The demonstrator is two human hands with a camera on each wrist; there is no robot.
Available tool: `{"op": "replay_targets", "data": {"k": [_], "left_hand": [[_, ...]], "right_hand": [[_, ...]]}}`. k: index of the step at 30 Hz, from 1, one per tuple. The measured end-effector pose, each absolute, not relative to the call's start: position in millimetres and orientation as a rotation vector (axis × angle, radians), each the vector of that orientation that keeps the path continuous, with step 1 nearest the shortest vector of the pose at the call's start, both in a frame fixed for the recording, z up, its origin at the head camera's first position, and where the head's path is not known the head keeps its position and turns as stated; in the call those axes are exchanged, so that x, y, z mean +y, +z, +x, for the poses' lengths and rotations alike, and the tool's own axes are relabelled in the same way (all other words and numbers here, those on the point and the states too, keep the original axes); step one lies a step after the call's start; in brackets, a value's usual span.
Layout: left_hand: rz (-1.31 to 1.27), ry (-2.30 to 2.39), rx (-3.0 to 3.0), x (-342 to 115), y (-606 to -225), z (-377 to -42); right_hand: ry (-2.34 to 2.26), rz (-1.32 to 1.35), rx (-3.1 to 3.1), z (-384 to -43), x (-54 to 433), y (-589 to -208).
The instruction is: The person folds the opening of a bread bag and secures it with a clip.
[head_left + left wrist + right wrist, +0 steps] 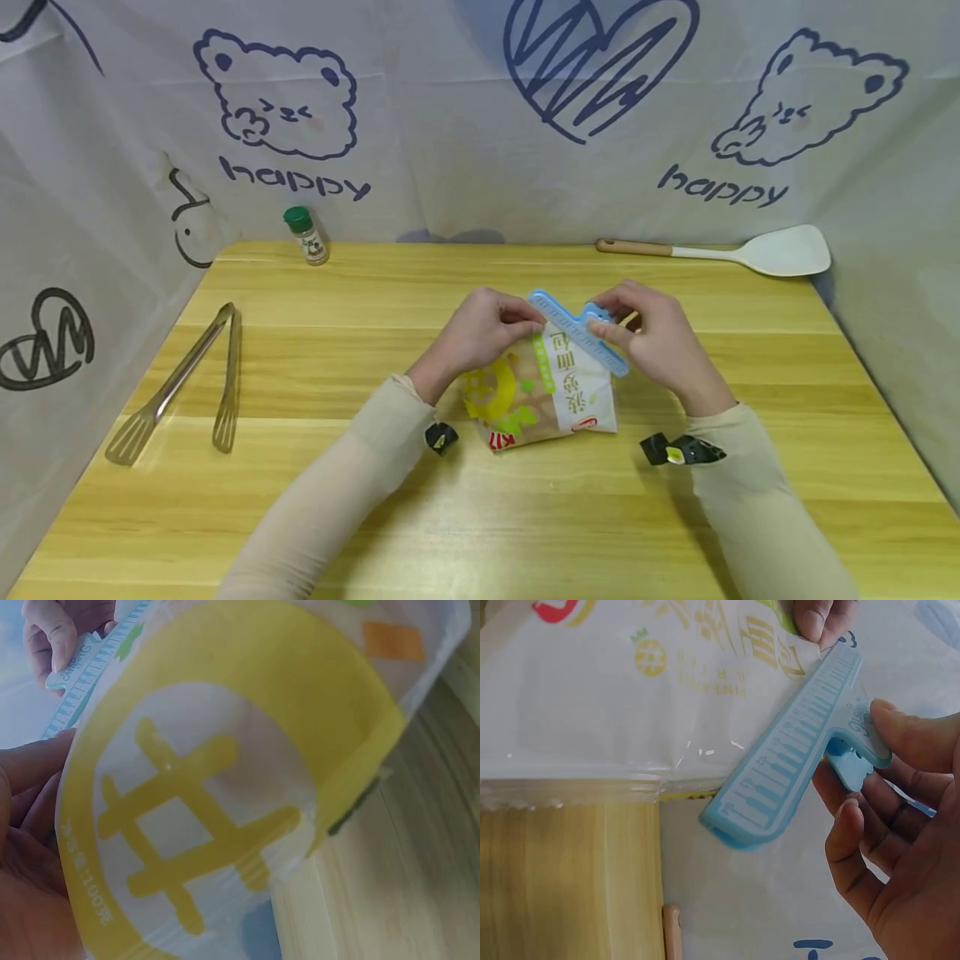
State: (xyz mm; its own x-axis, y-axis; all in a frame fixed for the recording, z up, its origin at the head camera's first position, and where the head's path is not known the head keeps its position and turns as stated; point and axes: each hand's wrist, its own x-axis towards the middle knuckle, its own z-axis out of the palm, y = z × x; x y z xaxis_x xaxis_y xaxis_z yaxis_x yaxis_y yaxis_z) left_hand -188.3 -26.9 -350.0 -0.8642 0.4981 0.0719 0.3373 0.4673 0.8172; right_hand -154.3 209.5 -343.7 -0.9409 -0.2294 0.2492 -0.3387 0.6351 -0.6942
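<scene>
A printed plastic bread bag (543,396) in yellow, brown and white is held over the wooden table in the head view. My left hand (480,332) pinches its upper edge between thumb and fingers. A long light-blue bag clip (570,327) lies slantwise across the bag's top corner. My right hand (660,342) holds the clip by its handle, with the thumb on one side and fingers on the other. In the right wrist view the clip (784,761) runs along the bag's edge. The bag's yellow side (330,667) fills much of the left wrist view and covers part of the left hand.
Metal tongs (225,367) lie on the left of the table (480,533). A green-capped seasoning jar (307,237) stands at the back left. A white spatula with a wooden handle (783,250) lies along the back right edge. Printed cloth (435,125) hangs around the table.
</scene>
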Motion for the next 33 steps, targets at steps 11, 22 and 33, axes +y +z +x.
{"op": "replay_targets", "data": {"k": [11, 22, 33], "left_hand": [[0.728, 1.218, 2.572, -38, -354, -191], [0.583, 1.484, 2.407, -78, -382, -191], [0.274, 1.722, 2.043, -91, -402, -181]], "right_hand": [[1.204, 0.418, -2.721, -150, 216, -346], [1.247, 0.364, -2.707, -143, 222, -354], [1.271, 0.314, -2.732, -140, 226, -362]]}}
